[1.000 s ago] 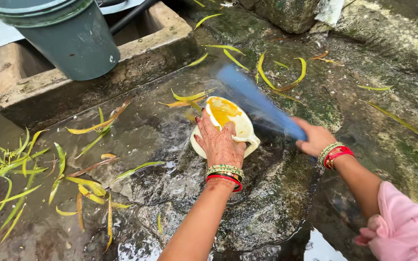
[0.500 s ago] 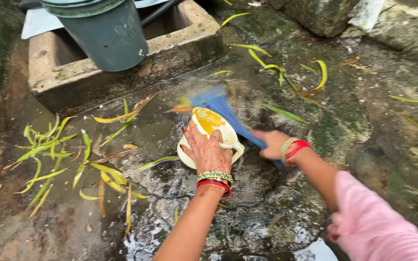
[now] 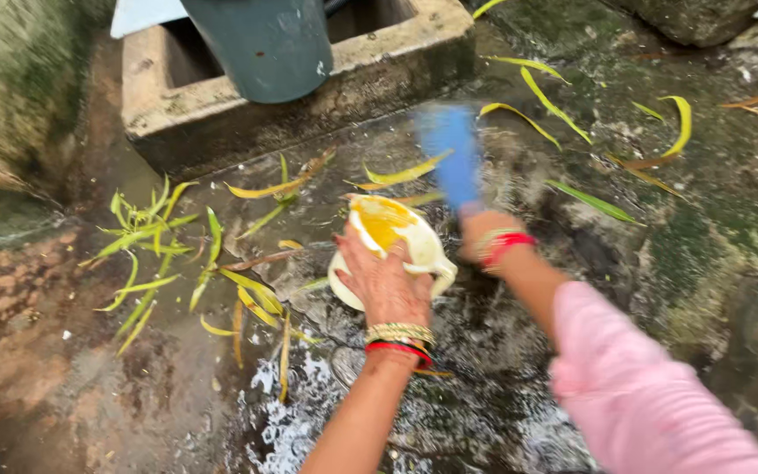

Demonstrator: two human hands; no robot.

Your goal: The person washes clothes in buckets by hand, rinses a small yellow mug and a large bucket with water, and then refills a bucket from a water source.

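Observation:
A cream-coloured jug point(image 3: 414, 247) with a yellow-stained inside lies tilted on wet stone ground. My left hand point(image 3: 381, 279) presses down on its near side and grips it; bangles ring that wrist. My right hand point(image 3: 482, 230), just right of the jug, is closed on the handle of a blue brush point(image 3: 451, 151) that points away from me and is blurred by motion. A pink sleeve covers my right forearm.
A dark green bucket point(image 3: 265, 44) stands on a concrete trough point(image 3: 309, 88) at the top. Long yellow and green leaves point(image 3: 155, 254) lie scattered over the wet ground. Foamy water point(image 3: 282, 421) sits near the bottom. A mossy stone point(image 3: 712, 237) rises on the right.
The blue brush has swung from lying across behind the jug to pointing straight away. My right hand moved left, closer to the jug. The view shifted left.

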